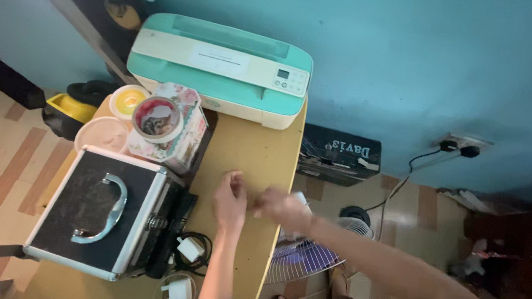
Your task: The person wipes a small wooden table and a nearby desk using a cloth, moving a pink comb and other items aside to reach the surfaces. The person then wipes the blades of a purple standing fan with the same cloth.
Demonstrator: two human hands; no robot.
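Note:
My left hand hovers over the bare wooden table near its right edge, fingers loosely curled. My right hand is close beside it, almost touching, and blurred by motion. A small white shape shows just behind the right hand; I cannot tell whether the hand holds it. Nothing is clearly visible between the two hands. To the left of my left hand stands a black case with metal edges and a curved metal handle.
A teal and cream printer sits at the table's far end. A floral tin and round lids stand before it. White chargers with black cable lie near the case. On the floor are a wire-grille fan and a black box.

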